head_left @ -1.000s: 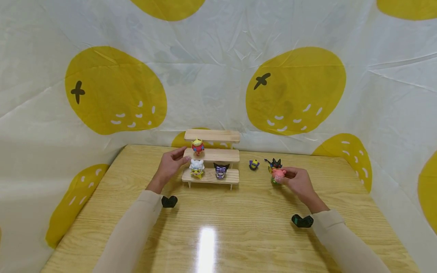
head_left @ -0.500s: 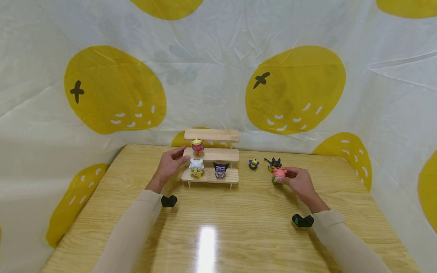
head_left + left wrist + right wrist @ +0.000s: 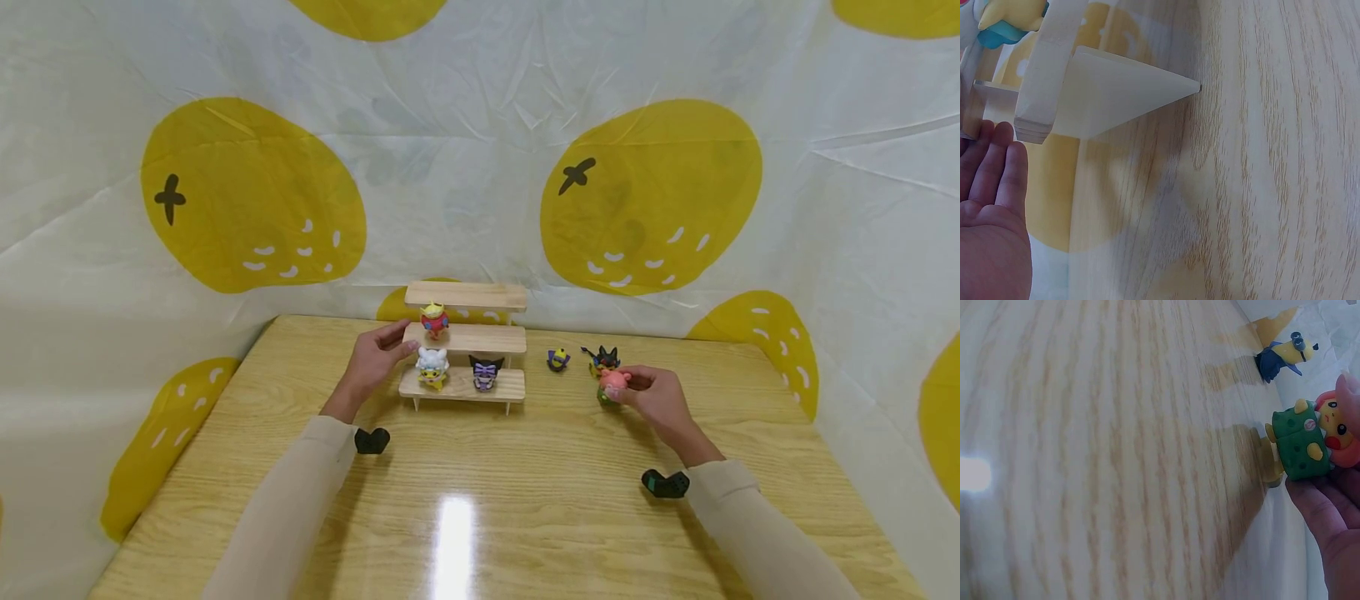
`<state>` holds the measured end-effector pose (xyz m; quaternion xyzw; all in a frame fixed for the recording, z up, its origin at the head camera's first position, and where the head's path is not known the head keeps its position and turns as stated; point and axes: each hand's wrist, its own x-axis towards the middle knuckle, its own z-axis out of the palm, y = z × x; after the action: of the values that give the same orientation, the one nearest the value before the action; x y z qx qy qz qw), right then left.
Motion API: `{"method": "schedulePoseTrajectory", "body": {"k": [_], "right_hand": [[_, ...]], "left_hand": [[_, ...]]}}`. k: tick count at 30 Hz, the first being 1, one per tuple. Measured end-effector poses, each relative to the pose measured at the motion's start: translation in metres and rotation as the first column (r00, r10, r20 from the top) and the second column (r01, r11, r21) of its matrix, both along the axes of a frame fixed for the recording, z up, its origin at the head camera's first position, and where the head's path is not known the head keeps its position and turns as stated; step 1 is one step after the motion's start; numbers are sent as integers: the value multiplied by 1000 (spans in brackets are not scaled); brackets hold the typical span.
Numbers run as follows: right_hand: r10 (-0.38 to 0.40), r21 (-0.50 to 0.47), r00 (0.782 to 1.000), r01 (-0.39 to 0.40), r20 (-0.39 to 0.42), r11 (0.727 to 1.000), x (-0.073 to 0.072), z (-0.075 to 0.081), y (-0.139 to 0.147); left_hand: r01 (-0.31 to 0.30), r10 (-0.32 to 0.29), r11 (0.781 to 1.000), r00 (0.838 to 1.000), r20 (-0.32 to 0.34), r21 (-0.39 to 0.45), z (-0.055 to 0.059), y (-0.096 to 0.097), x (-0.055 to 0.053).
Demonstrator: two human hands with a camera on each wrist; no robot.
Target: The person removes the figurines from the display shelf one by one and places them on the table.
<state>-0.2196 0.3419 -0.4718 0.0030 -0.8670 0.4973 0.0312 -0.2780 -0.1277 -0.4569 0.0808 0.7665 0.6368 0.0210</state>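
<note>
On the table stands a three-tier wooden display stand [image 3: 480, 340]. My left hand [image 3: 372, 363] grips the left end of its middle tier, thumb in front and fingers behind. In the left wrist view the fingertips sit right at the tier's end. A toy figurine with a red body [image 3: 434, 321] is on the middle tier. The bottom tier bears a white-hatted yellow figurine [image 3: 432, 369] and a black-and-purple figurine [image 3: 485, 374]. My right hand [image 3: 658, 402] pinches a figurine with a pink hood and green body [image 3: 1302, 445], close over the table.
A black-eared figurine [image 3: 604, 360] stands just behind the held one. Between it and the stand is a small yellow-and-purple figurine [image 3: 557, 360]. A white curtain [image 3: 465, 192] with yellow fruit prints hangs behind the table [image 3: 525, 492].
The pink-hooded figurine has shifted very slightly to the right in my right hand. My left hand stays at the stand, and the other figurines have not moved.
</note>
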Motion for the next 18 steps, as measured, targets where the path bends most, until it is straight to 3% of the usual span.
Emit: {"method": "schedulePoseTrajectory", "body": {"k": [7,18], "right_hand": [[6,-49,1000,-5,11,999,-1,-1,-1],[7,-40,1000,-7,-4,999,-3,-4,0]], "left_hand": [[-5,5,1000,1000,0,-2,0,0,1],[-6,6,1000,1000,-4,3,-1,0,-1]]}}
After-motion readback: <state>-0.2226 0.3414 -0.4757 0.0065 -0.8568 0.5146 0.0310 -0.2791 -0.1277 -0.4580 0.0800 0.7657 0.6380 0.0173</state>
